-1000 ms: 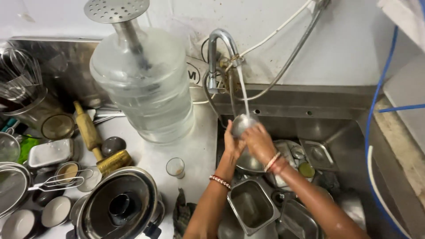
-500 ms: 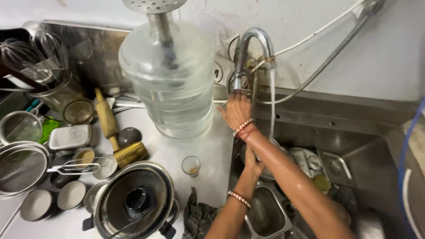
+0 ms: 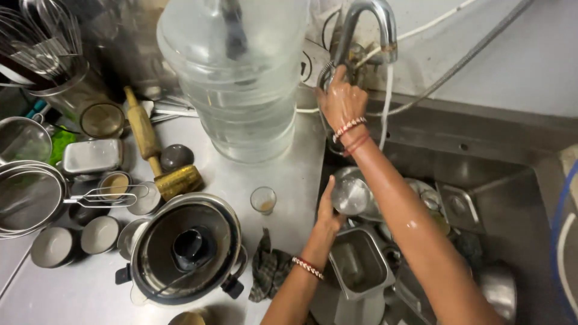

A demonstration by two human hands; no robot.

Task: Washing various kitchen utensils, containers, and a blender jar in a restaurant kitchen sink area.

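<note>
My right hand (image 3: 341,99) reaches up to the base of the curved steel tap (image 3: 368,24) and grips its valve; a thin stream of water (image 3: 385,102) falls from the spout. My left hand (image 3: 330,207) holds a small round steel bowl (image 3: 350,195) low over the sink (image 3: 481,168), beside the stream. Below it lie steel plates and a square steel container (image 3: 359,265).
A large clear water jug (image 3: 241,78) stands on the steel counter left of the tap. On the counter are a small glass (image 3: 263,199), a dark rag (image 3: 269,271), a lidded pot (image 3: 189,250), a wooden rolling pin (image 3: 140,129), strainers (image 3: 27,195) and several small bowls.
My right hand left the bowl and rose to the tap valve. The left hand lowered the bowl into the sink. The view shifted closer and rightward.
</note>
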